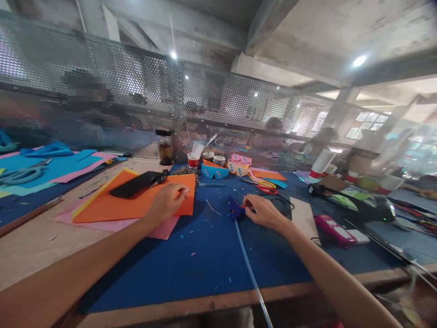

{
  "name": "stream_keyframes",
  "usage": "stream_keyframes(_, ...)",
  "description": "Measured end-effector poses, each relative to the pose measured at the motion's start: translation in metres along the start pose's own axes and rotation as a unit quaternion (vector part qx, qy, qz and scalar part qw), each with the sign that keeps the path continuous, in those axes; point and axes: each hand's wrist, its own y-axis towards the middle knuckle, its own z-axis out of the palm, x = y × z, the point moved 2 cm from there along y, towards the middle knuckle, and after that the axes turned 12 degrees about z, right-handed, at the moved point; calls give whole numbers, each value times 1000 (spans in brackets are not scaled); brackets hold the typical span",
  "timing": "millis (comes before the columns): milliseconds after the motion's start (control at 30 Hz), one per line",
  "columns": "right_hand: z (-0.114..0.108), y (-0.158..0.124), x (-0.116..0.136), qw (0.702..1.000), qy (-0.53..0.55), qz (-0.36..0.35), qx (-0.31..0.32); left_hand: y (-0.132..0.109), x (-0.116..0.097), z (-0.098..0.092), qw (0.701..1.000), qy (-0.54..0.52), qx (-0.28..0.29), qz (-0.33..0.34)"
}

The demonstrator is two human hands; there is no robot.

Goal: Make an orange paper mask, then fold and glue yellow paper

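Note:
My left hand hovers over the right part of an orange sheet, its fingers curled and the fingertips close together. Whatever is between them, if anything, is too small to make out. On the blue mat, my right hand has its fingers closed at the red trigger side of a blue glue gun. A long translucent glue stick runs from the gun toward me, past the table's front edge. A black phone lies on the orange sheet, left of my left hand.
Paper glasses, a red-and-white cup and a dark-lidded jar stand at the back. Scissors lie behind my right hand. A magenta-and-white device is at right; blue sheets lie left. A perforated metal screen rises behind.

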Motion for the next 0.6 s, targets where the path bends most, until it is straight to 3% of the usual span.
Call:
stream_keyframes(200, 0, 1, -3, 999, 14, 22, 37, 2, 31, -19, 997, 57, -22, -54)
stream_keyframes(600, -4, -4, 2, 998, 5, 19, 62, 1, 45, -11, 994, 80, 24, -67)
